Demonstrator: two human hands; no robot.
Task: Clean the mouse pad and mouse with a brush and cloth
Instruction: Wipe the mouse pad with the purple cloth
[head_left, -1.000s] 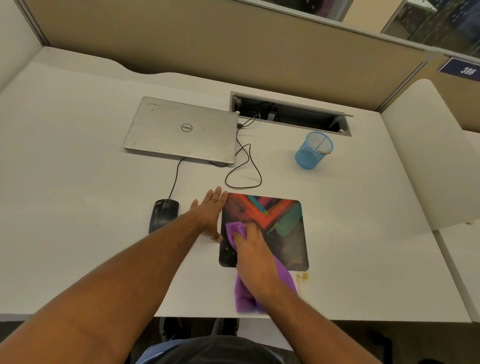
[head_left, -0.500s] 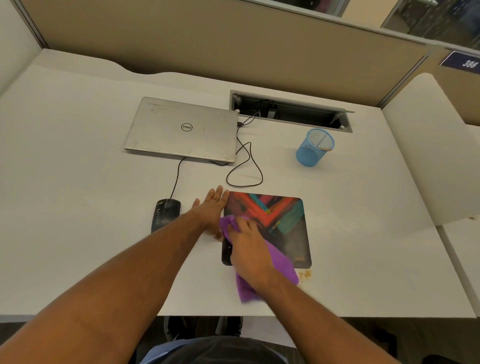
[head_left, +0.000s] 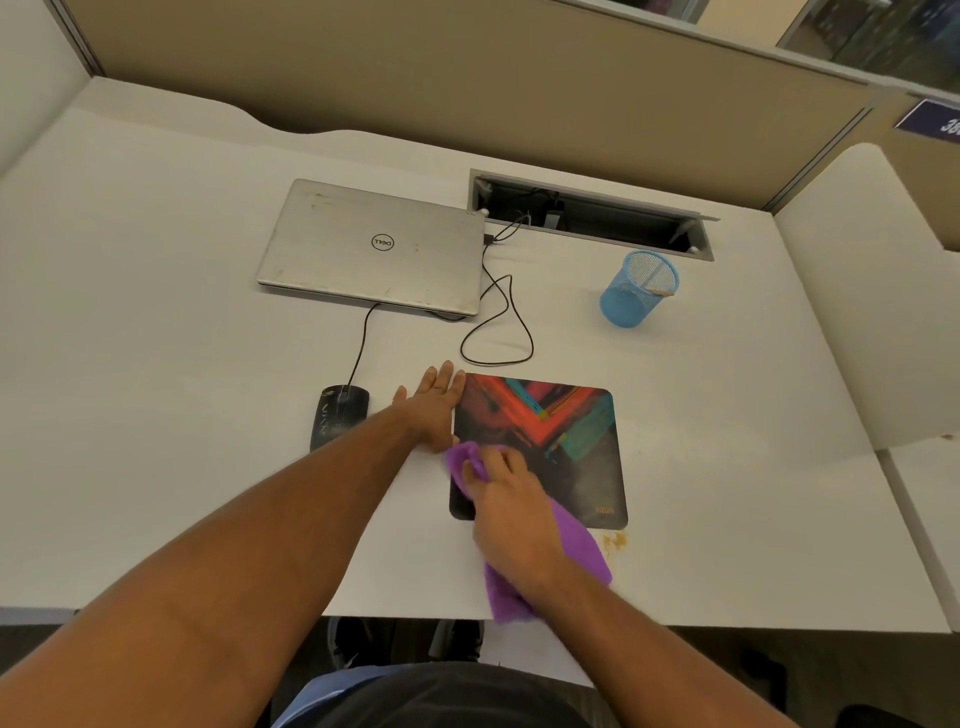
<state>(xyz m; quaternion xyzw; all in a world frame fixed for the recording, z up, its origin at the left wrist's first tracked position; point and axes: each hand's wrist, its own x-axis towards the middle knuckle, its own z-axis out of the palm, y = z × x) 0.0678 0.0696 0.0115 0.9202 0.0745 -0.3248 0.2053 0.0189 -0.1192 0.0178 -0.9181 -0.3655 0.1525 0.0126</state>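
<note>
Wiping the colorful mouse pad (head_left: 566, 441)

The right hand (head_left: 511, 512) presses a fuzzy purple cloth (head_left: 576, 551) on the pad's near-left corner; the left hand (head_left: 434, 408) lies flat and open, holding nothing, at its left edge.

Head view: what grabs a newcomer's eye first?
The colourful mouse pad near the desk's front edge, where the right hand presses a purple cloth on its near-left part. The left hand lies flat at the pad's left edge, with the black mouse farther left.
</note>
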